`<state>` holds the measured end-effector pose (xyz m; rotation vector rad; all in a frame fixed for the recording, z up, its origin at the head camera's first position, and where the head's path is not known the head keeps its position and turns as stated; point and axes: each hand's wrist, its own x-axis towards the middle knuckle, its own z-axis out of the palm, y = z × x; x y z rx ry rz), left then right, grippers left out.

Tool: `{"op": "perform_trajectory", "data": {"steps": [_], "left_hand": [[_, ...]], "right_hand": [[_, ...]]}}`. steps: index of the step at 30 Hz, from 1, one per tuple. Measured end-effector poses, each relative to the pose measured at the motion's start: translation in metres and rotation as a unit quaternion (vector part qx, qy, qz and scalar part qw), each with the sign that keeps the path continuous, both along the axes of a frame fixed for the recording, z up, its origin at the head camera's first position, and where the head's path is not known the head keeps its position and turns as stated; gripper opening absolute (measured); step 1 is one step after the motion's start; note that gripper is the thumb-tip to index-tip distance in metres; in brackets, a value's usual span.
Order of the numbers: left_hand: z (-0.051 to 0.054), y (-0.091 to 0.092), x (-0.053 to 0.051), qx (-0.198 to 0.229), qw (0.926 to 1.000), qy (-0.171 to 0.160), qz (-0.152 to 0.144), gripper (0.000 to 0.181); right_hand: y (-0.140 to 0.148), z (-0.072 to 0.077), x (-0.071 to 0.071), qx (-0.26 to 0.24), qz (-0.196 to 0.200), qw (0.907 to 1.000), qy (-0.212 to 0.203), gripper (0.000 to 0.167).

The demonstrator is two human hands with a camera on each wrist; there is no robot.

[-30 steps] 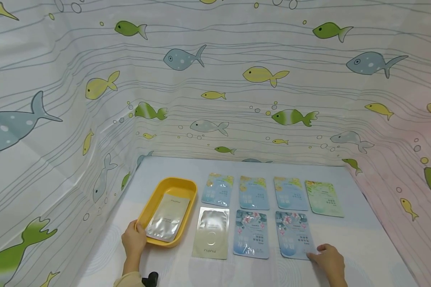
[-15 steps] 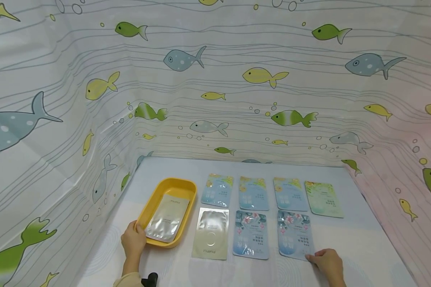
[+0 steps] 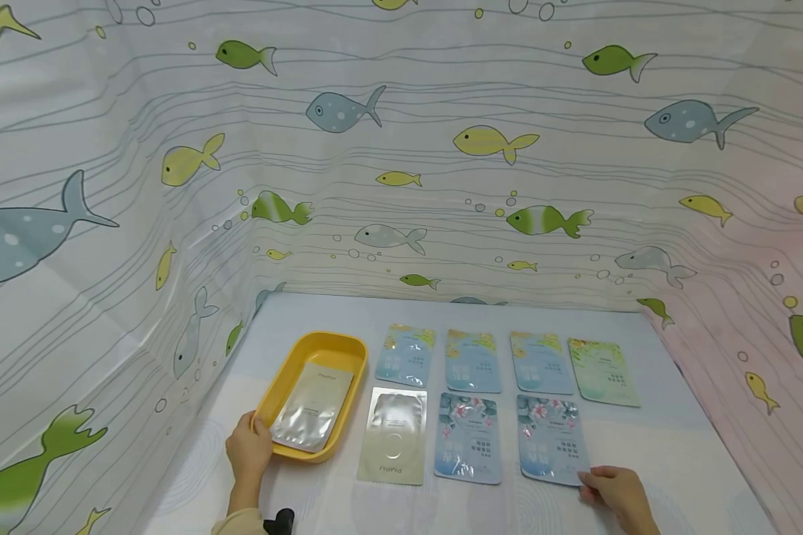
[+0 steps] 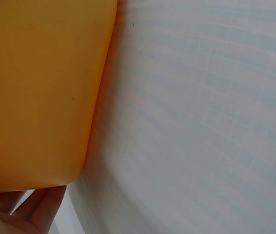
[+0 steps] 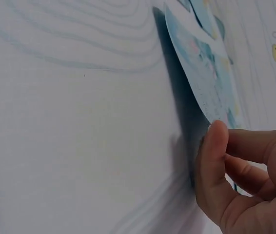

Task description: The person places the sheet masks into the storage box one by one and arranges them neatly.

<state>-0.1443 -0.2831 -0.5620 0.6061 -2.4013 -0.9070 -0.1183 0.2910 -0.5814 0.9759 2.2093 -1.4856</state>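
With its thumb over the near left corner, my left hand (image 3: 249,451) grips the yellow plastic tray (image 3: 337,343) in the head view. A pale gold foil face mask packet (image 3: 314,405) lies inside it. The left wrist view shows the tray's outer wall (image 4: 40,97) with fingers (image 4: 45,204) under its rim. At the right, my right hand (image 3: 616,492) pinches the near right corner of a blue floral face mask packet (image 3: 552,438). In the right wrist view that packet (image 5: 201,73) slants, its edge lifted off the table and casting a shadow.
Left of the held packet lie another blue floral packet (image 3: 468,438) and a gold foil packet (image 3: 393,437). Behind them runs a row of blue packets (image 3: 473,362) ending in a green packet (image 3: 604,371). Fish-printed sheeting (image 3: 442,253) walls the white table (image 3: 676,438).
The right hand has shifted slightly, first left and then right, and the pinched blue floral packet has turned a little straighter. The left hand and tray have stayed in place.
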Motion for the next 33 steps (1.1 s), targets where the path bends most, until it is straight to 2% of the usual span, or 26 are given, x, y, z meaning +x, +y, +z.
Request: {"op": "perform_trajectory", "data": {"steps": [2,5,9,13,27,33], "left_hand": [[0.0,0.0,0.0,-0.001,1.0,0.002,0.0,0.028],[0.0,0.001,0.0,-0.004,1.0,0.005,-0.001,0.027],[-0.001,0.0,0.0,-0.007,1.0,0.005,-0.001,0.027],[-0.002,-0.001,-0.001,-0.005,1.0,0.005,-0.001,0.028],[-0.002,-0.001,-0.001,-0.002,1.0,0.002,0.002,0.028],[-0.003,-0.001,-0.002,-0.003,1.0,-0.003,0.001,0.028]], "right_hand": [[0.002,0.0,0.0,-0.013,-0.01,0.9999,0.003,0.045],[0.004,0.003,0.003,-0.059,-0.016,0.998,0.02,0.051],[0.003,0.013,0.008,-0.125,-0.019,0.9905,0.055,0.06],[-0.001,0.026,0.012,-0.152,-0.021,0.9852,0.076,0.06],[-0.015,0.046,0.011,-0.181,-0.027,0.973,0.14,0.049],[-0.032,0.054,0.004,-0.173,-0.02,0.9731,0.151,0.046]]}}
